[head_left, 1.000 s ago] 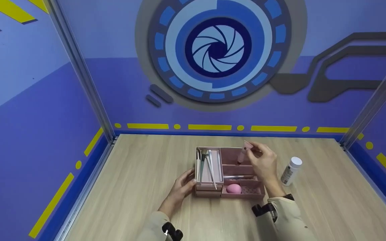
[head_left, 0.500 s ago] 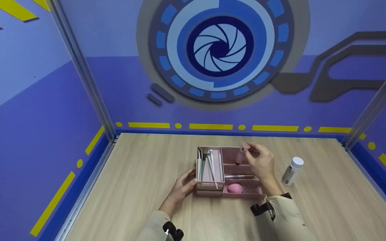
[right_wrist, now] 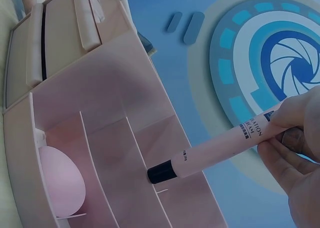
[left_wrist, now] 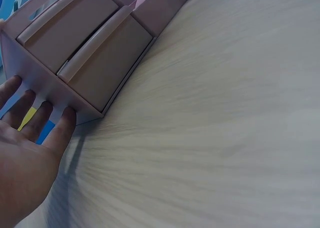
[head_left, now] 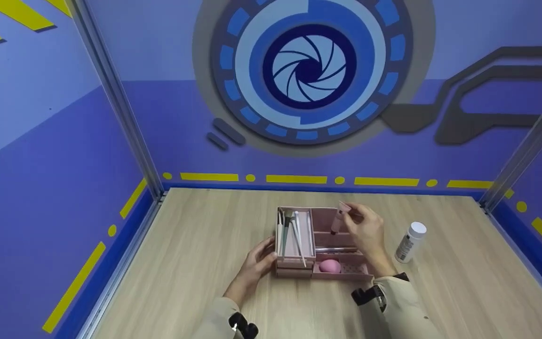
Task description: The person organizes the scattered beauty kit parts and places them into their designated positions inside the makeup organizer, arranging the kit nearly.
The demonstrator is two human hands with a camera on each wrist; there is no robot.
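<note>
My right hand [head_left: 367, 230] pinches a pink cream tube [right_wrist: 220, 150] by its flat end, between thumb and fingers. Its black cap points down over the back compartments of a pink makeup organizer [head_left: 294, 272]; whether the cap touches a divider, I cannot tell. With fingers extended, my left hand [left_wrist: 30, 153] touches the organizer's left side. Makeup brushes [head_left: 290, 235] lie in the organizer's upper left tray. A pink egg-shaped makeup sponge [right_wrist: 62, 183] sits in the front compartment, and a slender, shiny stick-like item [head_left: 334, 249] lies in the middle one.
A white bottle [head_left: 407, 247] with a white lid stands on the wooden table [head_left: 195, 235], right of my right hand. Blue printed walls [head_left: 233, 108] with metal corner posts [head_left: 120, 103] close off the back and both sides.
The right hand and the tube have shifted slightly left over the organizer. My left hand keeps its place at the organizer's side.
</note>
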